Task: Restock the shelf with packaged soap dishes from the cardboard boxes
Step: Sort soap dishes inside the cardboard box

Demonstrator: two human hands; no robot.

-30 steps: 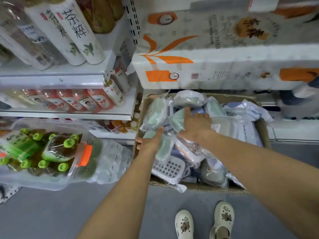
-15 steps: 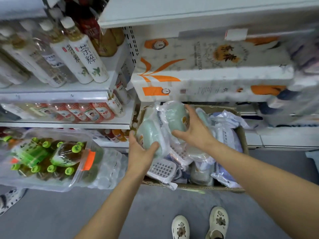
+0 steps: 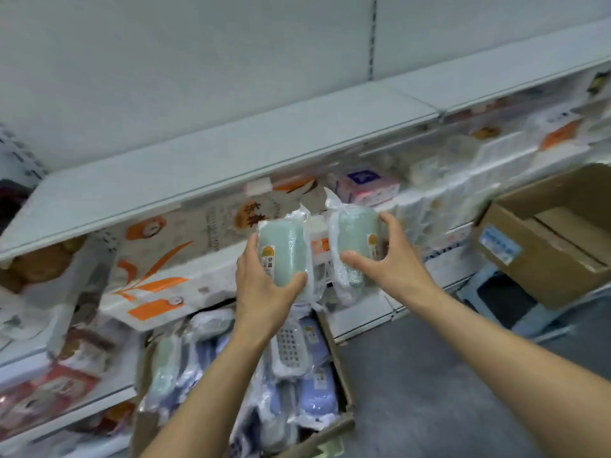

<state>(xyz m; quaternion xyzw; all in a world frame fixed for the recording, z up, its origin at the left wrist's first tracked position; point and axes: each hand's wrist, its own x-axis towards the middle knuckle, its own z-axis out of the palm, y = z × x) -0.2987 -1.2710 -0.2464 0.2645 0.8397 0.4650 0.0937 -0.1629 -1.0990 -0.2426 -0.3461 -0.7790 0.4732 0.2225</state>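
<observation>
My left hand grips a pale green soap dish wrapped in clear plastic, thumb and fingers round its lower end. My right hand grips a second green packaged soap dish beside it. Both dishes are held upright in the air, just below the front edge of a bare white shelf. Beneath my arms on the floor stands the open cardboard box, holding several more wrapped soap dishes in green, blue and white.
Large white and orange paper packs fill the shelf level behind the dishes. A second cardboard box sits at the right on a stool. Red and orange packs occupy the lower left shelves. Grey floor lies to the right of the box.
Both hands have lifted a green soap dish each out of the box and raised them toward the bare shelf. The view has tilted up and to the right.
</observation>
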